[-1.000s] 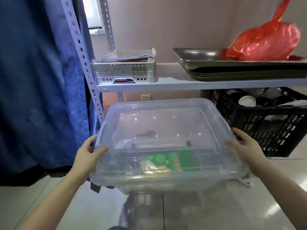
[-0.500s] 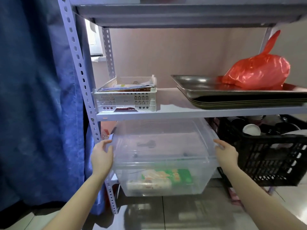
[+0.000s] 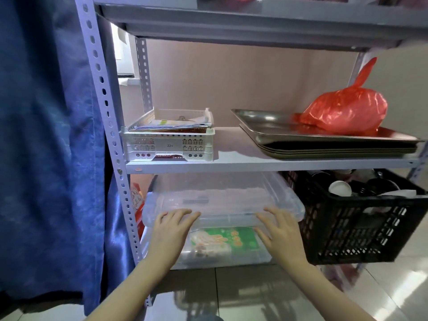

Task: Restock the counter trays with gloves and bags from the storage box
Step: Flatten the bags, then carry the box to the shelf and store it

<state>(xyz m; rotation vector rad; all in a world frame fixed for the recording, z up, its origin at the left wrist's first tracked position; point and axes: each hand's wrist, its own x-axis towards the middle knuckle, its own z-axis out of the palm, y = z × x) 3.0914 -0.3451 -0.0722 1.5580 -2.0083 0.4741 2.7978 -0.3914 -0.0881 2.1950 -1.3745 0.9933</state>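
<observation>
A clear plastic storage box (image 3: 222, 200) with its lid on sits on the bottom shelf of a metal rack, under the middle shelf. Through its front wall I see a green and white packet (image 3: 229, 239) inside. My left hand (image 3: 172, 230) lies flat against the box's front, fingers spread over the lid's front edge. My right hand (image 3: 282, 232) presses the front to the right of it in the same way. Neither hand grips anything.
A black plastic crate (image 3: 361, 228) of cups stands right of the box. The middle shelf holds a white basket (image 3: 169, 144) with papers, stacked metal trays (image 3: 324, 142) and a red bag (image 3: 347, 112). A blue curtain (image 3: 46, 135) hangs at the left. The floor is glossy tile.
The box has gone from being held in front of the rack to resting deep on the bottom shelf. My hands moved from its sides to flat on its front.
</observation>
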